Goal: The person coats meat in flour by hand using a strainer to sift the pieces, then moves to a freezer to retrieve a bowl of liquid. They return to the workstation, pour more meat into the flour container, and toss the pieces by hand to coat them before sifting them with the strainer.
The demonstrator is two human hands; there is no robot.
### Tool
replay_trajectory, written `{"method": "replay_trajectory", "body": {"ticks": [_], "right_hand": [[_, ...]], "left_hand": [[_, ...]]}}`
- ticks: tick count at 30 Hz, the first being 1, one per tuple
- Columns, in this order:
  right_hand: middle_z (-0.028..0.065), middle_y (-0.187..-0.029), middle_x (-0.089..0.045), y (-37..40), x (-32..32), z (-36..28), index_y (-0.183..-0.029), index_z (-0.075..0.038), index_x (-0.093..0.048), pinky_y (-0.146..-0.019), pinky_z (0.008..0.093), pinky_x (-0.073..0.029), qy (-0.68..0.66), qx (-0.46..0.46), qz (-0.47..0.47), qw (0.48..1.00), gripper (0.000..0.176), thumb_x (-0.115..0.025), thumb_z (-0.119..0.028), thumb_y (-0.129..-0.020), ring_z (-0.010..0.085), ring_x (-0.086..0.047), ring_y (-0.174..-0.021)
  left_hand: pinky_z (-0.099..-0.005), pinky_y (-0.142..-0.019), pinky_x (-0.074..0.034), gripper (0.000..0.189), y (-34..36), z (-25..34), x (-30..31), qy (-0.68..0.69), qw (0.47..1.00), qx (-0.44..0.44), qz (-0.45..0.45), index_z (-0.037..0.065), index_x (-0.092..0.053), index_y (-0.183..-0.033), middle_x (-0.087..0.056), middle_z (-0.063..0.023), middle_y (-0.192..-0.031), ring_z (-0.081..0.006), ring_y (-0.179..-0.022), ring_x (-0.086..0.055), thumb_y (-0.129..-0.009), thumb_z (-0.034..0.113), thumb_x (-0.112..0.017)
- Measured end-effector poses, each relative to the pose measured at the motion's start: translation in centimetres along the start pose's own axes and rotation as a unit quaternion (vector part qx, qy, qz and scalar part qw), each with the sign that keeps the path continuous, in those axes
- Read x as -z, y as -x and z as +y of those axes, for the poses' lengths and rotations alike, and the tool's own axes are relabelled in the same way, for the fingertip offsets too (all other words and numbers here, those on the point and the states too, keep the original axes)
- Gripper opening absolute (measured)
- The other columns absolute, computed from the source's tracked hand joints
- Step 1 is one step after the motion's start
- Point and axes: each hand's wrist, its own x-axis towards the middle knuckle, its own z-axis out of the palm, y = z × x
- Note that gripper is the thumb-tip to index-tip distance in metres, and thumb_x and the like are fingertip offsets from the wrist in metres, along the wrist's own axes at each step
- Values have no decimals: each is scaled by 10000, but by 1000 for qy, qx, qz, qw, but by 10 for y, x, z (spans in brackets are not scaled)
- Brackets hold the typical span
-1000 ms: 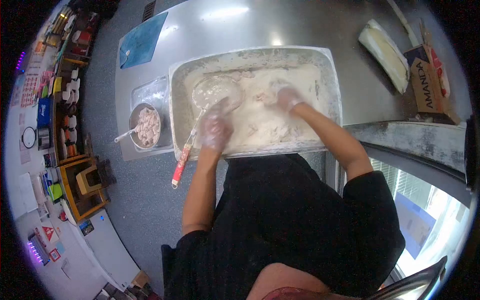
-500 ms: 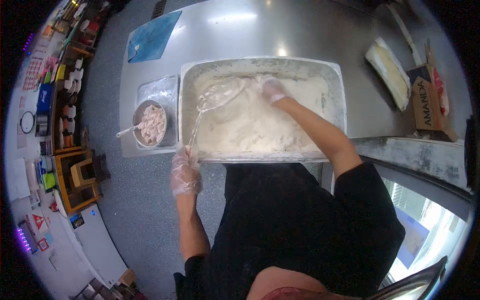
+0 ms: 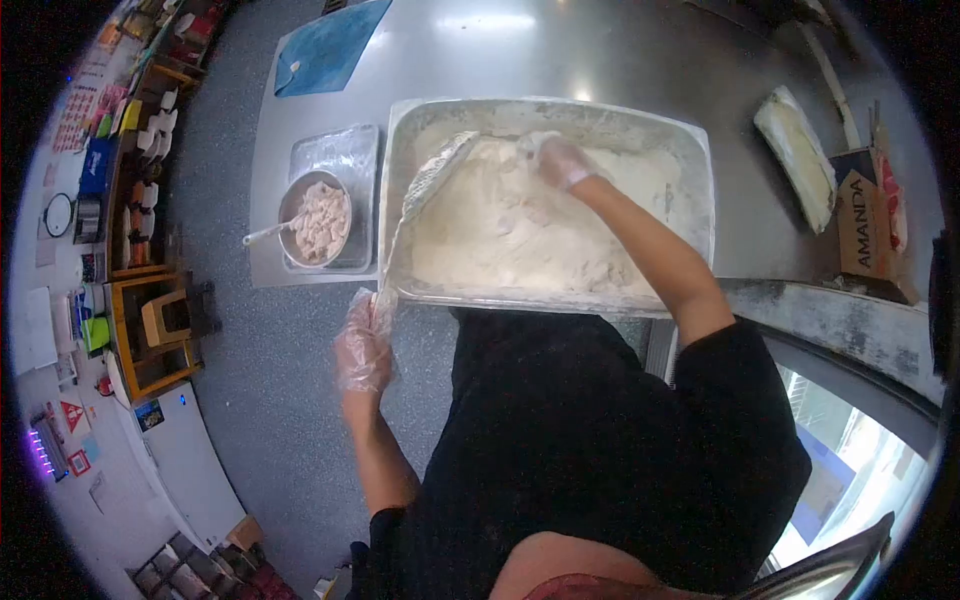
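My left hand (image 3: pixel 364 345), in a clear plastic glove, is closed round the handle of a wire skimmer (image 3: pixel 437 173). The skimmer's flour-coated head is tipped on edge over the left side of a large metal pan (image 3: pixel 700 200). White flour (image 3: pixel 500 240) fills much of the pan, with a few lumps at its surface. Near the back wall of the pan is my gloved right hand (image 3: pixel 565 163), low over the flour; motion blurs its fingers, and something whitish is at their tips. Left of the pan, a metal bowl (image 3: pixel 345 240) holds raw pale meat pieces (image 3: pixel 322 222) and a white-handled utensil (image 3: pixel 268 234).
The bowl stands on a metal tray (image 3: pixel 362 150) on the steel table (image 3: pixel 450 60). A blue cloth (image 3: pixel 325 50) lies at the back left. On the right are a plastic-wrapped pack (image 3: pixel 798 155) and a cardboard box (image 3: pixel 858 215). Shelves (image 3: pixel 150 235) line the far left.
The skimmer's head has turned from lying fairly flat to standing on edge. My left hand has tilted with its handle. My right hand stays near the pan's back. The whole view has shifted slightly.
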Motion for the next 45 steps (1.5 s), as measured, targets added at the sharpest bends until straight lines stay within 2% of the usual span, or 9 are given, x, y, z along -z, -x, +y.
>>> {"method": "replay_trajectory", "body": {"ticks": [6,8,14,22,25,30,32,36,45], "right_hand": [[145,-951,-665,-59,-94,3,-1072,-12,-622,-747,374,-524,77,36,48,995,280,-454,-192,-939,258,-627,-752],[172,-924,-671,-64,-155,39,-999,-15,-648,-755,391,-518,108,216,108,964,394,-481,-362,-913,285,-648,-819],[194,-926,-672,31,-55,-52,-886,-29,-690,-798,414,-513,135,100,-57,984,536,-601,-544,-769,333,-648,-880],[195,-858,-667,-99,-260,-61,-832,15,-681,-685,428,-505,145,298,111,937,210,-579,-141,-737,324,-644,-793],[171,-828,-668,12,-129,-91,-807,10,-681,-670,477,-495,215,190,-47,957,186,-534,-87,-749,328,-644,-784],[202,-867,-658,25,-77,-33,-1028,31,-629,-655,472,-496,292,90,58,951,440,-598,-291,-731,321,-641,-811],[227,-1067,-624,15,-79,-13,-1208,14,-546,-833,494,-455,257,225,204,917,609,-584,-403,-767,326,-587,-1022],[216,-1278,-529,35,-89,-26,-1380,-62,-403,-1061,450,-304,216,47,-45,974,702,-517,-474,-823,343,-486,-1208],[195,-987,-647,88,-97,-5,-992,-28,-648,-807,480,-483,200,140,1,970,319,-608,-240,-757,337,-630,-936]], "left_hand": [[-443,-785,-483,314,0,13,5,-15,1000,21,-16,48,-564,-1194,-628,-258,-1029,-421,-993,-598,-897,136,-513],[-460,-778,-480,314,0,8,7,-35,999,11,-17,53,-567,-1189,-623,-265,-1026,-430,-988,-593,-888,119,-505],[-458,-804,-478,384,-1,4,12,-32,999,22,-21,58,-518,-1246,-619,-255,-1060,-415,-1008,-592,-863,86,-503],[-496,-748,-467,328,-3,-4,8,-30,999,-10,-20,104,-538,-1224,-621,-272,-1008,-447,-962,-589,-910,166,-463],[-449,-831,-480,389,-5,-4,6,-30,998,-12,-50,62,-507,-1278,-620,-255,-1073,-413,-1032,-589,-898,140,-485],[-499,-797,-471,415,-15,27,18,-159,970,93,-160,133,-491,-1290,-604,-277,-1065,-433,-1002,-586,-943,355,-440],[-510,-785,-473,405,-22,25,12,-178,969,69,-155,133,-496,-1278,-615,-275,-1027,-442,-968,-594,-951,355,-408],[-510,-792,-475,380,-33,25,17,-197,968,12,-156,128,-498,-1260,-622,-269,-1015,-442,-956,-596,-956,328,-391],[-457,-766,-482,418,-41,11,9,-100,981,-66,-152,105,-506,-1282,-634,-228,-1042,-422,-960,-602,-933,336,-495]]}}
